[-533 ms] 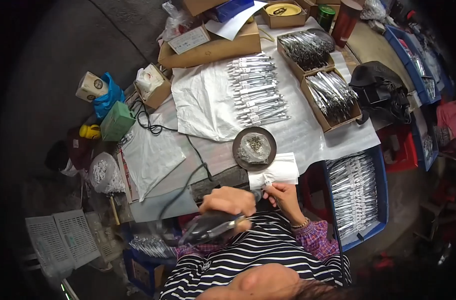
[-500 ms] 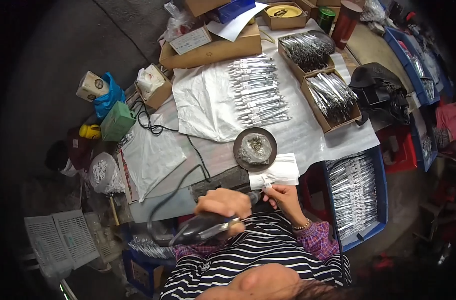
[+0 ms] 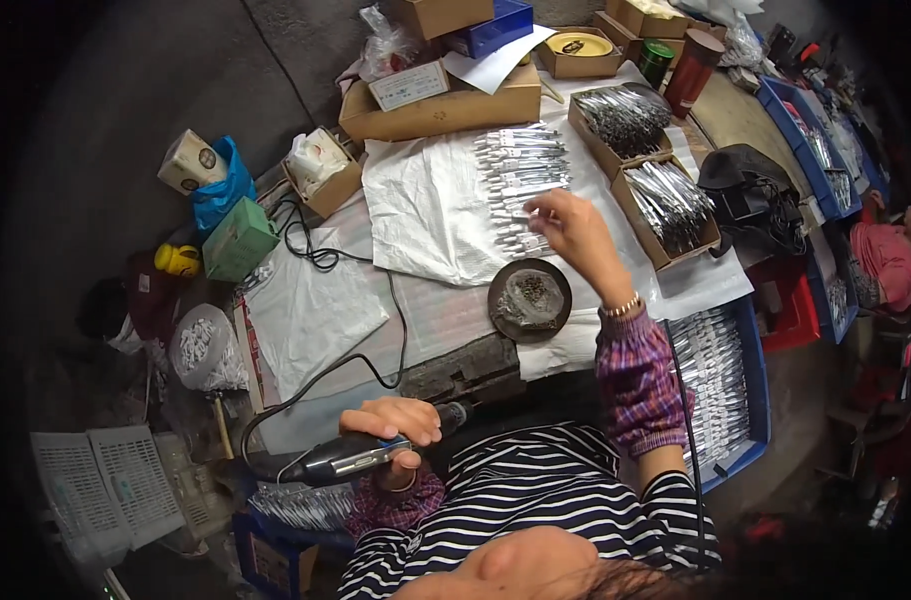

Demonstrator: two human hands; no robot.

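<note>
In my left hand (image 3: pixel 395 430) is a dark corded electric screwdriver (image 3: pixel 360 457), with its tip pointing right over the near edge of the bench. My fingers are wrapped round its body. Stretched out over the bench, my right hand (image 3: pixel 573 232) hovers at the right side of a row of slender silver metal parts (image 3: pixel 520 165). Its fingers are bent and apart, and I make out nothing between them. Nearer to me, a round dark dish (image 3: pixel 499 306) holds a clear plastic bag of small screws (image 3: pixel 533 297).
Two cardboard boxes of silver parts (image 3: pixel 665 205) stand at the right. A blue crate (image 3: pixel 715 390) of similar parts sits below them. The black cord (image 3: pixel 375 375) loops across the bench's left side. A long cardboard box (image 3: pixel 455 108) lies at the back.
My right hand has moved from the screwdriver's tip up to the row of silver parts. My left hand has drawn the screwdriver left and slightly down. The whole view has shifted a little.
</note>
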